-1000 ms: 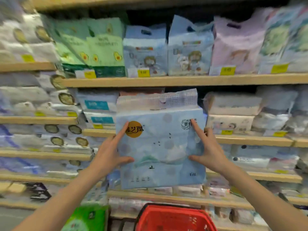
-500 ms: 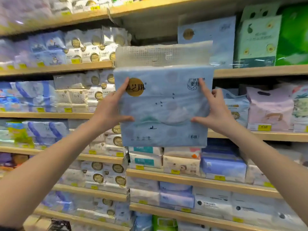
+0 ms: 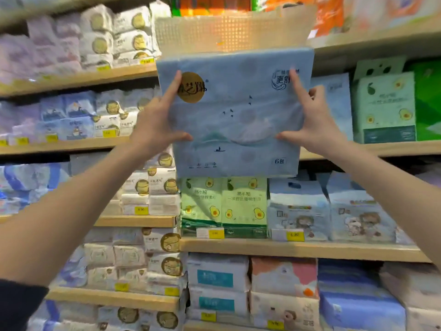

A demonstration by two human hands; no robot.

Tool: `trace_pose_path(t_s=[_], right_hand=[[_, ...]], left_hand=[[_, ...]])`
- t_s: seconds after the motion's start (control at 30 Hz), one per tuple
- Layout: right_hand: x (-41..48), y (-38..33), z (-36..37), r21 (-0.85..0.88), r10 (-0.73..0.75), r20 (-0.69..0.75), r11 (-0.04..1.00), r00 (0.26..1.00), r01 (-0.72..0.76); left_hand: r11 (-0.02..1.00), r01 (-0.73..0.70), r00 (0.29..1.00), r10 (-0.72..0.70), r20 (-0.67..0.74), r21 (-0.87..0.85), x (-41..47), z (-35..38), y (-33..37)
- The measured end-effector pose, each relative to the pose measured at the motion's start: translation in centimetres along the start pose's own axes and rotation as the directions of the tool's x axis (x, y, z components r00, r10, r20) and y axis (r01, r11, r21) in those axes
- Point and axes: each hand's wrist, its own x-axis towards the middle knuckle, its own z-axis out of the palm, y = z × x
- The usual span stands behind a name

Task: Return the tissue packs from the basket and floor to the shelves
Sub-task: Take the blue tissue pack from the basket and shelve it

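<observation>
Item: tissue pack [image 3: 235,115], flat and roughly square, wrapped in soft pale-blue plastic film with slight creases. It is printed with a round gold emblem [image 3: 192,87] at upper left, small dark birds, a boat, and a boxed "6包" at lower right, and is topped by a clear, dot-embossed header flap [image 3: 229,32]. Position: held upright in the air before the upper tiers of the shelves [image 3: 298,249]; contact with any board cannot be told. Left hand [image 3: 152,123]: grasps the pack's left edge, thumb on the lower front, index finger stretched up across the emblem. Right hand [image 3: 315,125]: grasps the right edge likewise, thumb on the front, index finger raised along the film. Surroundings: light wood-grain boards carrying yellow price tags [image 3: 216,234]. Directly below the pack stand glossy green avocado-print packs [image 3: 224,206], with pale-blue cartoon-print packs [image 3: 298,211] beside them. To the left are stacked white packs [image 3: 152,185] with round gold seals.
</observation>
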Motion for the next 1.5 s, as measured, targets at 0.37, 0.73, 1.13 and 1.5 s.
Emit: trace_pose_path(t_s=[0.37,0.73,1.13,1.5], right_hand=[[10.3,5.3,5.5,-0.074,-0.120,-0.146,0.991,0.982,0.110],[14.6,9.0,12.5,-0.205,-0.133,-0.208,0.975,0.969,0.090],[12.7,11.3,16.1,-0.230,-0.074,-0.149,0.973,0.986,0.039],[14.8,13.1,17.1,-0.226,0.193,0.149,0.961,0.970,-0.157]], left_hand=[[1.000,0.010,0.981,-0.008,-0.194,0.009,9.8,5.8,-4.8],[0.995,-0.072,0.975,0.056,-0.215,-0.069,15.5,12.6,-11.1],[0.990,-0.110,0.987,0.098,-0.123,-0.092,14.4,17.3,-14.0],[0.994,0.061,0.980,-0.042,0.197,-0.094,17.5,19.8,-14.8]])
